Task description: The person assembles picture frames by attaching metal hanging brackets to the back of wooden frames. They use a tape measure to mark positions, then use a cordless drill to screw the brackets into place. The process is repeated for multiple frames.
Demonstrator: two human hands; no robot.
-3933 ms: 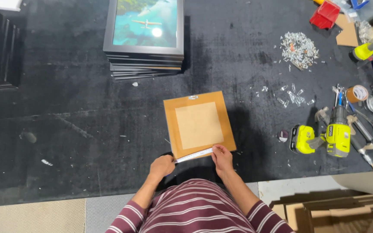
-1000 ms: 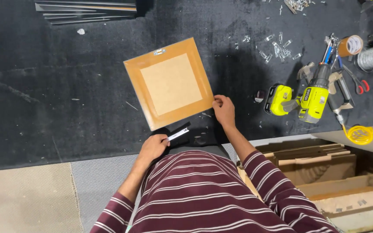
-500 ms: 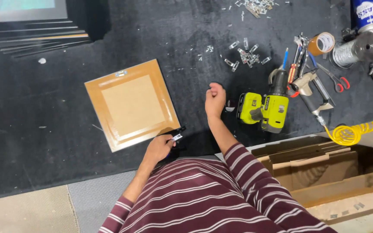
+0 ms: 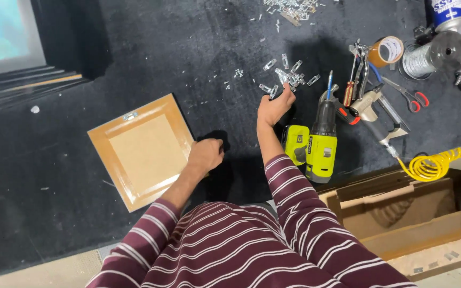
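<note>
The right hand (image 4: 274,106) at upper centre has its fingers pinched among loose metal clips (image 4: 289,77). The left hand (image 4: 206,154) is fisted beside the frame (image 4: 142,149), centre left. Clips could scatter, or the sleeve nudge the drill (image 4: 318,141).

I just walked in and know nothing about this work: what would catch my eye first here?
Probably the bright yellow-green drill lying on the dark bench, just right of the person's right arm. The right hand reaches into a scatter of small metal clips above it. To the left, a square wooden frame lies back-up, with the left hand closed at its right edge.
</note>
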